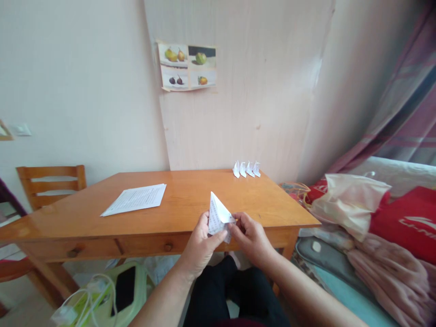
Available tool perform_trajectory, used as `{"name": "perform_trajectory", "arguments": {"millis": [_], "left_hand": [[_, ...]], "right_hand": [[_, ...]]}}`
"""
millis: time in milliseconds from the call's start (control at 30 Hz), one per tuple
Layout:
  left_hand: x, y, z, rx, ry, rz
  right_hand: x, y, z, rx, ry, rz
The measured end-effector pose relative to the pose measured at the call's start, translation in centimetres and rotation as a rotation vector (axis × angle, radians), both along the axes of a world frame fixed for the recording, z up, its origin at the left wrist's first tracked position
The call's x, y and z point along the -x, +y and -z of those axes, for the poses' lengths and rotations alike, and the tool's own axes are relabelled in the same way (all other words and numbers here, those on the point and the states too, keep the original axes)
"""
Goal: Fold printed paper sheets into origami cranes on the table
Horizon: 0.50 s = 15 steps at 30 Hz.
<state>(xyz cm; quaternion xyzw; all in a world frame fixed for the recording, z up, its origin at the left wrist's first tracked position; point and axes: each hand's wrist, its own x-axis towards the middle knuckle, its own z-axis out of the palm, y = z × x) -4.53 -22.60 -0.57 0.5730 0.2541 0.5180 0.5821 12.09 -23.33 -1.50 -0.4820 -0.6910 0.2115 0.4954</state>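
A folded piece of printed white paper [218,212], pointed at the top, is held up over the near edge of the wooden table [184,206]. My left hand [200,243] pinches its lower left side, fingers closed on it. My right hand [250,234] grips its lower right corner with thumb and fingers. Several small folded white paper figures [246,169] stand in a row at the table's far edge by the wall.
A flat stack of printed sheets [136,199] lies on the table's left half. A wooden chair [51,179] stands at the far left. A green bag with cables [102,290] sits on the floor. Clothes and a plastic bag [344,200] are piled at the right.
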Motion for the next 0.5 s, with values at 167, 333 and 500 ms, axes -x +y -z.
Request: {"name": "perform_trajectory", "arguments": {"millis": [167, 333, 500], "left_hand": [[-0.1, 0.3, 0.7, -0.06, 0.071, -0.123], [0.1, 0.9, 1.5, -0.115, 0.041, -0.199], [0.1, 1.0, 1.8, -0.077, 0.014, -0.27]], "right_hand": [[0.0, 0.3, 0.4, 0.001, 0.067, -0.017], [0.3, 0.3, 0.6, 0.038, 0.185, -0.041], [0.7, 0.0, 0.1, 0.121, 0.313, -0.057]]}}
